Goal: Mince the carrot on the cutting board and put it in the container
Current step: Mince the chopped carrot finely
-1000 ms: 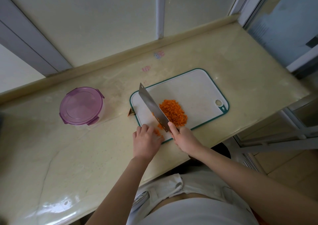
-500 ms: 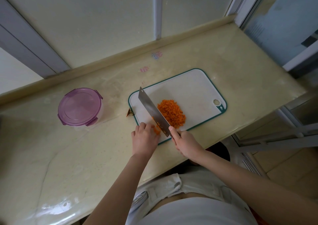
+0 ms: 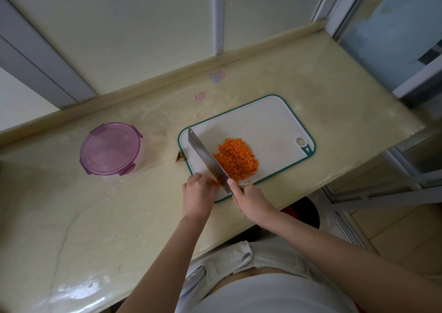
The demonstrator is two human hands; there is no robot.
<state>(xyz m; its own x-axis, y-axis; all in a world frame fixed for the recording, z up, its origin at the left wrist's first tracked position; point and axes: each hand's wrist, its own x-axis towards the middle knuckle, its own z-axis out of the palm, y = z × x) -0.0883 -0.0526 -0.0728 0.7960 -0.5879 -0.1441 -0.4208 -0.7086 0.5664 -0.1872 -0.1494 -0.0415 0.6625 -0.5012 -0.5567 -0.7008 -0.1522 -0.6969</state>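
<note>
A white cutting board [image 3: 275, 121] with a green rim lies on the counter. A pile of minced carrot [image 3: 236, 158] sits at its middle. My right hand [image 3: 251, 200] grips the handle of a cleaver [image 3: 205, 157], forefinger along the spine; the blade stands just left of the pile. My left hand [image 3: 197, 194] rests at the board's near left edge, its curled fingers holding a small leftover carrot piece [image 3: 214, 182] against the blade. A round container [image 3: 110, 149] with a purple clip lid on stands to the left of the board.
A small carrot end scrap [image 3: 179, 156] lies on the cream counter [image 3: 119, 217] by the board's left edge. A raised ledge and window frames run along the back. The counter's right end drops off near a metal rack [image 3: 394, 188].
Both hands and the cleaver stay nearly where they were; the blade has made small moves at the carrot piece by my left fingers. The pile and the container have not moved.
</note>
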